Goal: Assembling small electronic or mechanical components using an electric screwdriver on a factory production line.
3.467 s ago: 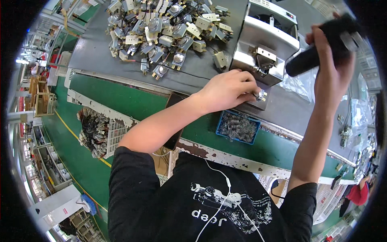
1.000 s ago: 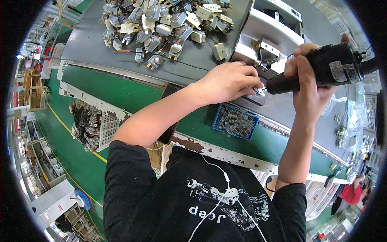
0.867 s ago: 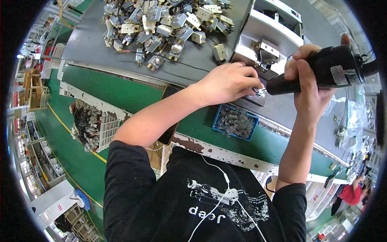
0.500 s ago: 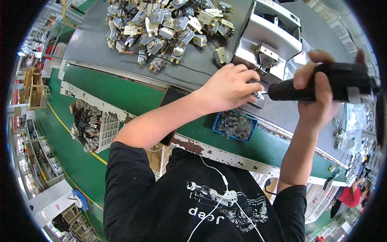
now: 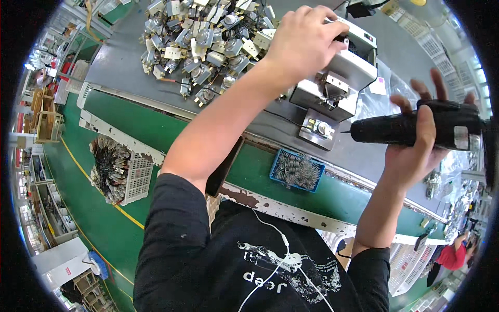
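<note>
My left hand (image 5: pixel 306 44) reaches over the white box-shaped machine (image 5: pixel 358 62), fingers bent together at its top opening; what the fingertips hold is hidden. In my right hand (image 5: pixel 416 151) lies a black electric screwdriver (image 5: pixel 405 126), thumb across its body and several fingers lifted off. Its thin bit points left, apart from a small metal-cased part with a round disc (image 5: pixel 323 128). That part sits in a metal block fixture (image 5: pixel 315 139) on the table, in front of the machine.
Many similar metal-cased parts (image 5: pixel 202 36) are heaped at the far left of the grey table (image 5: pixel 122 62). A blue tray of springs (image 5: pixel 296 170) lies near the table edge. Clear plastic bags (image 5: pixel 382 106) lie right of the machine. A person in red (image 5: pixel 451 256) is far right.
My left hand has left the small part in the fixture and moved up to the machine's top. The screwdriver has drawn back right, and the right fingers have spread from it.
</note>
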A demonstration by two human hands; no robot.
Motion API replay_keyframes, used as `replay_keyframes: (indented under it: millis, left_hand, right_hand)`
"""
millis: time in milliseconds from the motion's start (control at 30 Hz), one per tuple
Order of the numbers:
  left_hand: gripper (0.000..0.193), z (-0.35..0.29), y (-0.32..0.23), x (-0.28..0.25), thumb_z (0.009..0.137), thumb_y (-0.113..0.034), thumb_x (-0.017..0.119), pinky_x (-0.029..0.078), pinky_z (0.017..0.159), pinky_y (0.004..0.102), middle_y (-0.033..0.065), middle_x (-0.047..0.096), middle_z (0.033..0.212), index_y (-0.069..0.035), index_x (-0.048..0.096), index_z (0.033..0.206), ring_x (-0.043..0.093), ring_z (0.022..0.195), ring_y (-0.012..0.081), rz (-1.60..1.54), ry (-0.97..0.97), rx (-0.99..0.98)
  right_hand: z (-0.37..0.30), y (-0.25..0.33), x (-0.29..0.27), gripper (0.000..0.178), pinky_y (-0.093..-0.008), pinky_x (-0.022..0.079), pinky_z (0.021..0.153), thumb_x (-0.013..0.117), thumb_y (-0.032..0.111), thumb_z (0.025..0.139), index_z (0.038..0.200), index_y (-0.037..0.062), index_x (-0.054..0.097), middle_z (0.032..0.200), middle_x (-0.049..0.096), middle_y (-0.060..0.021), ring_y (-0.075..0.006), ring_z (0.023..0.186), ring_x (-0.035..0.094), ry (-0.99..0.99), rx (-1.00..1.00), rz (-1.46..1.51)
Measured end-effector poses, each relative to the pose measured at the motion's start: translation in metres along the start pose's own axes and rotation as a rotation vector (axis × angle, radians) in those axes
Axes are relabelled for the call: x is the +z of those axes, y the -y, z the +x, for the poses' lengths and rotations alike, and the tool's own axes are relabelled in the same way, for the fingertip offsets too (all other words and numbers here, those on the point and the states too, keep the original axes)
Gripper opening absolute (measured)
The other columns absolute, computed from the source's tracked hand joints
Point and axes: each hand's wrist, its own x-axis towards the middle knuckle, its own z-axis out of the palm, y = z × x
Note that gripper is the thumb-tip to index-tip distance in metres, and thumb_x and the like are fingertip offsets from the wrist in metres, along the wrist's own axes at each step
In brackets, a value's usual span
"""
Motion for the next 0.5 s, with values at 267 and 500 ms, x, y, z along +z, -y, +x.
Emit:
replay_keyframes:
  millis: [267, 500]
  left_hand:
    - [0.025, -0.092, -0.037, -0.037, 0.084, -0.027, 0.073, 0.052, 0.085, 0.0402, 0.0073, 0.064, 0.101, -0.01, 0.069, 0.102, 0.064, 0.095, 0.0285, -0.402, 0.825, 0.0]
    - [0.028, -0.108, -0.034, -0.029, 0.085, -0.028, 0.073, 0.052, 0.088, 0.0417, 0.0066, 0.062, 0.11, -0.007, 0.067, 0.101, 0.061, 0.099, 0.0312, -0.453, 0.834, -0.121]
  right_hand:
    - [-0.007, -0.005, 0.015, 0.052, -0.0293, 0.053, 0.058, 0.056, 0.007, 0.094, 0.138, -0.0101, 0.034, 0.1, 0.064, -0.0254, -0.0182, 0.062, 0.061, 0.131, 0.166, -0.068]
    - [-0.018, -0.031, 0.034, 0.086, -0.0312, 0.053, 0.056, 0.058, -0.002, 0.091, 0.155, 0.0087, 0.001, 0.1, 0.063, -0.0236, -0.018, 0.061, 0.061, 0.07, 0.219, 0.062]
